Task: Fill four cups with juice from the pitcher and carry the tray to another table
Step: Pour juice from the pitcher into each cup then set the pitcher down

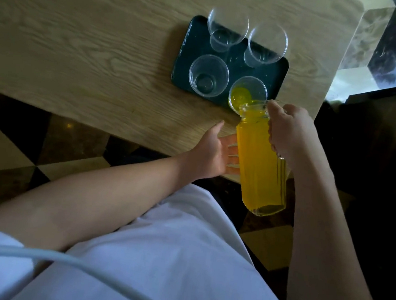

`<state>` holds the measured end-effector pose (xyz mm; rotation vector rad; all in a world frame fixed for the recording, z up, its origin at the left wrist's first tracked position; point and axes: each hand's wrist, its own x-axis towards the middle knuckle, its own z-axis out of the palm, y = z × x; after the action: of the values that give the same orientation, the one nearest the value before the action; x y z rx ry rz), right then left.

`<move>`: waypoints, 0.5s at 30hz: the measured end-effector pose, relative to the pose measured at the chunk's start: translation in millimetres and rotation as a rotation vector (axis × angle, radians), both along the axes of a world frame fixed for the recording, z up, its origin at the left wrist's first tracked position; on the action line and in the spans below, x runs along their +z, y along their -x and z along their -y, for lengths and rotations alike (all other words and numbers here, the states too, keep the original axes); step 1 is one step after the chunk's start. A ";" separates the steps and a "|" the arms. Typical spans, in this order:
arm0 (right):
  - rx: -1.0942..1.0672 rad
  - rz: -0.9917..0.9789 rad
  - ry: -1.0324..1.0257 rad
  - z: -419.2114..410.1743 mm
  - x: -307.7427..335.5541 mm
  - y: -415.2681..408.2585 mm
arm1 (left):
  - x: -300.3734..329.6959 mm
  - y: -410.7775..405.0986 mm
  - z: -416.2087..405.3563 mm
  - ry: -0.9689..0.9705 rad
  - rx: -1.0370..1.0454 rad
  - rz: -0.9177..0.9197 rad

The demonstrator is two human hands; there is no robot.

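Right hand [288,129] grips the pitcher [260,165] at its handle, fingers [272,137] curled round it, forearm coming in from the lower right. Pitcher is tilted forward, spout down over the near-right cup [248,94], mouth at that cup's rim. Juice [240,96] shows yellow in the bottom of this cup.

Left hand [212,151] reaches in from the lower left, palm toward the pitcher's side, fingers straight and spread against the glass, thumb up over the surface [81,42] edge. It supports, does not clasp.

Tray [184,51], dark, lies on the wooden surface near its right corner. Four clear cups stand on it, two by two. Near-left cup [209,74], far-left cup [228,27] and far-right cup [267,44] hold no juice.

White shirt [158,254] fills the bottom of the view; chequered floor [11,146] shows below the surface edge.
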<state>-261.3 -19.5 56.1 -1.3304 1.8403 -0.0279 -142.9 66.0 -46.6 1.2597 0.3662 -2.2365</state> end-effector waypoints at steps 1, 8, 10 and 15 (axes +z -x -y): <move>-0.011 0.008 0.004 0.7 0.1 -0.4 | -0.8 -0.9 0.4 0.005 0.000 -0.003; -0.013 0.001 -0.009 3.7 1.9 -3.6 | -0.4 -0.5 2.8 0.022 -0.009 -0.036; -0.015 -0.010 -0.020 3.8 0.2 -4.7 | 0.1 -1.6 2.9 0.021 -0.014 -0.034; 0.011 -0.025 -0.019 2.8 -0.9 -7.5 | -1.7 -4.1 3.0 0.010 -0.023 -0.030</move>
<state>-253.7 -22.3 55.1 -1.3332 1.8502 0.0115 -138.9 63.0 -48.3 1.2325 0.3535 -2.2755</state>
